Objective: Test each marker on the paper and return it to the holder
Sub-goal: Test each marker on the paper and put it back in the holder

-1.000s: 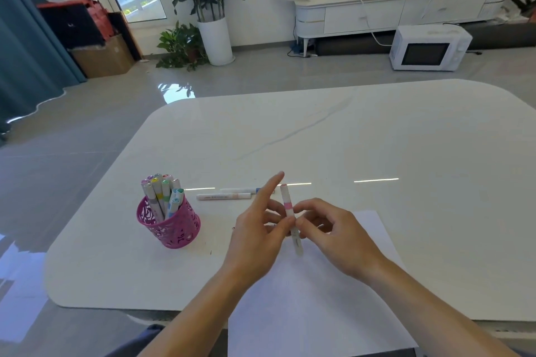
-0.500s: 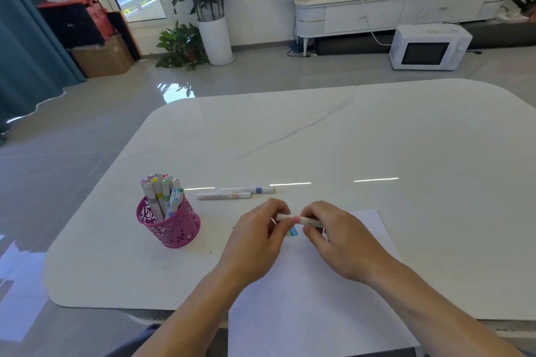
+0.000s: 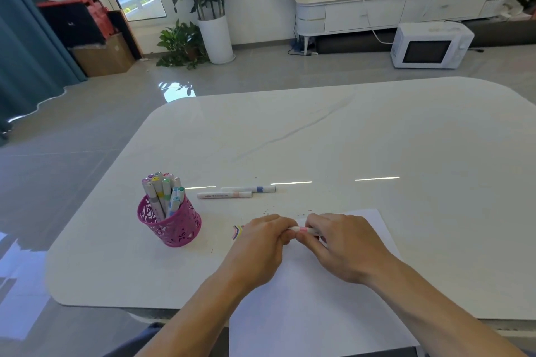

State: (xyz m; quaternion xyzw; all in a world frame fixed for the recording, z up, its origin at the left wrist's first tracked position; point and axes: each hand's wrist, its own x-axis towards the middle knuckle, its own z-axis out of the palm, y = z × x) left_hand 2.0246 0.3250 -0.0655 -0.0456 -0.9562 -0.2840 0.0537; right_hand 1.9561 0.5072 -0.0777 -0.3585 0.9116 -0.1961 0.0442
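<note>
— The fingers (image 3: 282, 224) of the left hand (image 3: 261, 249)?
— Curled round one end of the pink-banded marker (image 3: 303, 230). The right hand (image 3: 345, 249) pinches the other end, over the paper (image 3: 304, 313).
— Farther off?
— The pink holder (image 3: 171, 226) stands left, full of markers. Two loose markers (image 3: 224, 195) lie beyond on the table (image 3: 377, 139).

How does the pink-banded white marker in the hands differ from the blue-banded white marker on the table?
The pink-banded white marker is held between the left hand and right hand above the white paper sheet; the blue-banded white marker lies loose on the white table, beyond the paper. Fingers hide most of the pink-banded one; the blue-banded one shows full length. Both are slim, white-bodied and lie roughly crosswise.
</note>
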